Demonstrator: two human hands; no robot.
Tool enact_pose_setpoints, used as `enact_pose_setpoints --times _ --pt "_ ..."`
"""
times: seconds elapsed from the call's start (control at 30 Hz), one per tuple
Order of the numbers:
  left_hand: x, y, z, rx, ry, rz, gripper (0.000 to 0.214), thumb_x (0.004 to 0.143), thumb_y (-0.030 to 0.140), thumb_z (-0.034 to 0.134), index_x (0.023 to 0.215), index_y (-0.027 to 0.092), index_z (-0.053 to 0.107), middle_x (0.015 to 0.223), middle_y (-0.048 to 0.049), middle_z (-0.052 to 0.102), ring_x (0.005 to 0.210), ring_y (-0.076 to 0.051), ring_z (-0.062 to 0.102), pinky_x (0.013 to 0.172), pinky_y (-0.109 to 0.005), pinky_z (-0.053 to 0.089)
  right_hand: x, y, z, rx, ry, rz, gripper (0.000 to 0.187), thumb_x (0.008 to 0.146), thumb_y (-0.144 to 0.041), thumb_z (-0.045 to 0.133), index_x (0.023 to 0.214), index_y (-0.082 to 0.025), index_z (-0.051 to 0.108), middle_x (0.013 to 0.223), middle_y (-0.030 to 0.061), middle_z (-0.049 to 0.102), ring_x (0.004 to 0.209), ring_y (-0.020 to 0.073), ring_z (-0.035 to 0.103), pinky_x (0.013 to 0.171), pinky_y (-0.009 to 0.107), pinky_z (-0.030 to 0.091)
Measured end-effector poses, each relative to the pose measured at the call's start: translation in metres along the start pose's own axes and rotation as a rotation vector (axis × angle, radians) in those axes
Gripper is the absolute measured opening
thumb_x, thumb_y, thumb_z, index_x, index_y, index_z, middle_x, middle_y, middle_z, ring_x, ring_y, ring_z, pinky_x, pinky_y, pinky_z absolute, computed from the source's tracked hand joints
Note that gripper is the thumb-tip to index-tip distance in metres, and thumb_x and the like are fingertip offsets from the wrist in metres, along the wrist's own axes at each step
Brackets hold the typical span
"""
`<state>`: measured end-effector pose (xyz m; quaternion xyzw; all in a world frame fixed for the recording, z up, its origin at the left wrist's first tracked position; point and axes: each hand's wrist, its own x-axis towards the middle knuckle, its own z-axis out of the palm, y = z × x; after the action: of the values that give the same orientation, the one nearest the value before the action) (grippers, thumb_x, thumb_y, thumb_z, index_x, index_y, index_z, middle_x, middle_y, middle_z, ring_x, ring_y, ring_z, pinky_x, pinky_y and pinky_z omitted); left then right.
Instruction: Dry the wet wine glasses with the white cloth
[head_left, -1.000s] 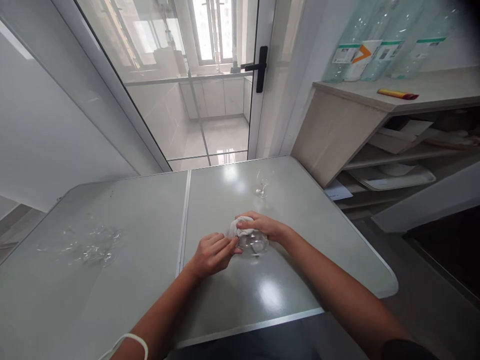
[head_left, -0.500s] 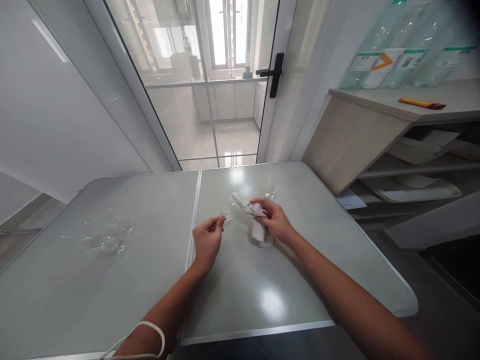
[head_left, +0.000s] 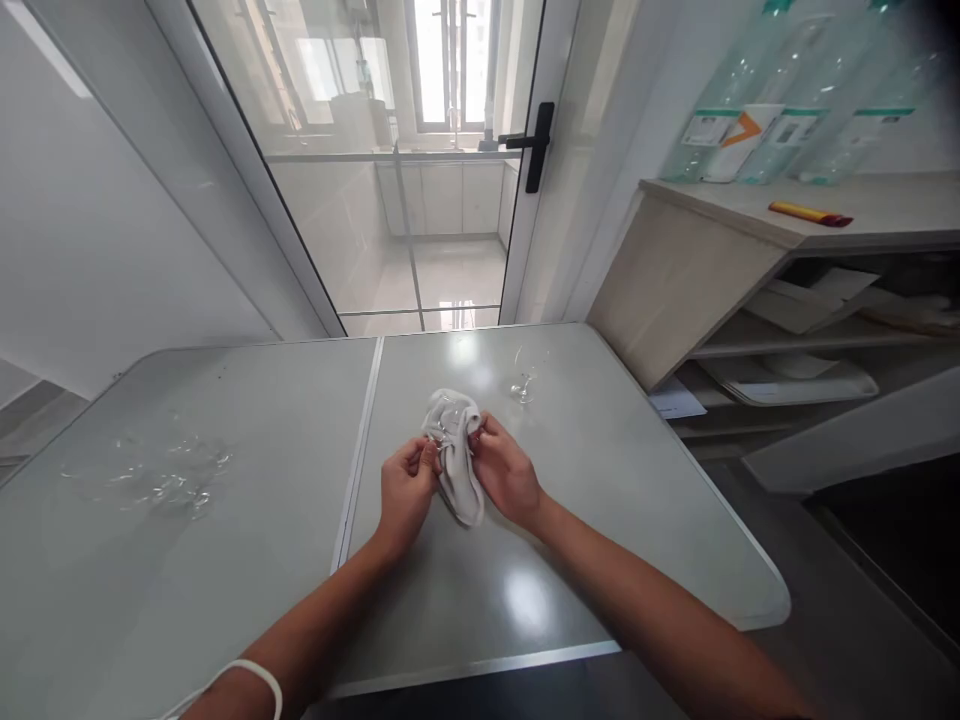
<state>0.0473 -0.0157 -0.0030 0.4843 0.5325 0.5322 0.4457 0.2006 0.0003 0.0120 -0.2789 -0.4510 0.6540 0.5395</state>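
A crumpled white cloth (head_left: 463, 480) is held over the table between my two hands, its lower end hanging down. A clear, shiny piece, seemingly a small stemmed glass (head_left: 450, 408), shows against the cloth's upper part; its outline is hard to make out. My left hand (head_left: 409, 490) pinches at the left edge of both, thumb against fingers. On the other side, my right hand (head_left: 508, 468) is closed on the cloth, with its fingertips partly hidden. Beyond my right hand, another clear stemmed glass (head_left: 523, 388) is on the table.
Several clear, see-through pieces (head_left: 176, 490) are clustered on the left half of the pale table (head_left: 285, 420). A metal strip (head_left: 358, 450) divides the tabletop. To the right, a wooden shelf unit (head_left: 637, 280) carries plastic bottles (head_left: 765, 135) and a yellow-red packet (head_left: 810, 213). Behind is a glass door (head_left: 450, 240).
My right hand has moved left with the cloth, bringing it against my left hand and the clear piece there. The cloth now spreads longer and hangs down. The whole view has shifted slightly.
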Motion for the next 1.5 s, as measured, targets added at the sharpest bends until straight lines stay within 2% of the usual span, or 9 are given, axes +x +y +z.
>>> enact_pose_setpoints --times 0.17,0.3,0.47,0.6,0.73,0.87,0.97,1.27,1.5 --pt "0.001 -0.005 0.001 0.072 -0.087 -0.02 0.046 0.095 0.052 0.058 0.065 0.018 0.055 0.053 0.003 0.048 0.047 -0.01 0.043 0.047 -0.023 0.035 -0.005 0.006 -0.003 -0.825 -0.119 -0.407 0.026 0.098 -0.024 0.043 0.114 -0.024 0.064 0.143 0.0122 0.051 0.137 0.0318 0.043 0.117 0.056 0.03" --pt "0.0 -0.009 -0.004 0.421 -0.119 0.23 0.034 0.094 0.031 0.058 0.063 0.017 0.056 0.053 0.0026 0.05 0.049 -0.01 0.044 0.05 -0.024 0.033 0.003 0.002 -0.01 -1.259 -0.241 -0.579 0.034 0.096 -0.024 0.05 0.126 -0.023 0.064 0.133 0.0136 0.06 0.136 0.0335 0.044 0.121 0.06 0.016" --pt "-0.002 -0.012 -0.011 0.844 -0.211 0.858 0.02 0.095 0.016 0.054 0.081 0.017 0.067 0.059 -0.0003 0.057 0.054 -0.012 0.05 0.053 -0.027 0.036 0.01 -0.007 -0.024 -1.303 -0.153 -0.278 0.027 0.096 -0.034 0.053 0.084 -0.021 0.073 0.08 0.0073 0.066 0.081 0.0228 0.059 0.087 0.04 0.043" --pt "0.002 -0.015 -0.02 0.96 -0.363 1.174 0.019 0.095 0.018 0.061 0.112 0.014 0.068 0.065 -0.002 0.06 0.059 -0.015 0.055 0.054 -0.028 0.038 0.017 -0.011 -0.04 -0.832 -0.236 0.111 0.039 0.095 -0.042 0.054 0.069 -0.018 0.072 0.069 0.0036 0.067 0.069 0.0186 0.059 0.072 0.032 0.042" --pt "0.005 -0.015 -0.021 0.764 -0.262 0.942 0.016 0.097 0.024 0.061 0.108 0.017 0.069 0.067 -0.002 0.064 0.059 -0.014 0.056 0.058 -0.026 0.041 0.02 -0.013 -0.039 -0.14 -0.096 0.392 0.038 0.089 -0.05 0.058 0.084 -0.016 0.074 0.078 0.0058 0.071 0.073 0.0208 0.064 0.073 0.033 0.05" --pt "0.002 -0.008 -0.008 0.443 -0.155 0.344 0.026 0.098 0.037 0.057 0.08 0.019 0.063 0.064 0.0007 0.062 0.056 -0.012 0.054 0.057 -0.024 0.041 0.011 -0.008 -0.014 0.111 0.103 0.244 0.054 0.094 -0.061 0.051 0.136 -0.028 0.057 0.106 0.0053 0.071 0.088 0.0239 0.068 0.078 0.037 0.055" --pt "-0.004 -0.005 0.002 0.224 -0.217 0.109 0.035 0.098 0.044 0.053 0.074 0.019 0.054 0.063 0.0022 0.058 0.057 -0.013 0.052 0.056 -0.023 0.039 0.001 0.004 0.004 0.043 0.183 0.099 0.063 0.098 -0.069 0.034 0.15 -0.034 0.039 0.121 0.0062 0.067 0.092 0.0238 0.067 0.077 0.037 0.055" --pt "-0.003 -0.003 -0.014 0.501 -0.129 0.313 0.025 0.093 0.027 0.056 0.07 0.021 0.066 0.058 0.0013 0.054 0.052 -0.013 0.042 0.055 -0.026 0.027 -0.003 0.031 0.005 -0.389 -0.033 -0.02 0.04 0.098 -0.056 0.054 0.119 -0.022 0.055 0.106 0.0057 0.065 0.099 0.0225 0.058 0.093 0.034 0.047" --pt "-0.001 0.015 -0.013 0.577 -0.074 0.402 0.024 0.091 0.027 0.063 0.07 0.021 0.073 0.063 0.0 0.053 0.06 -0.014 0.048 0.058 -0.027 0.034 0.008 0.024 -0.008 -0.193 -0.104 0.14 0.045 0.086 -0.06 0.071 0.105 -0.019 0.063 0.093 0.0034 0.067 0.085 0.0202 0.06 0.077 0.03 0.049"
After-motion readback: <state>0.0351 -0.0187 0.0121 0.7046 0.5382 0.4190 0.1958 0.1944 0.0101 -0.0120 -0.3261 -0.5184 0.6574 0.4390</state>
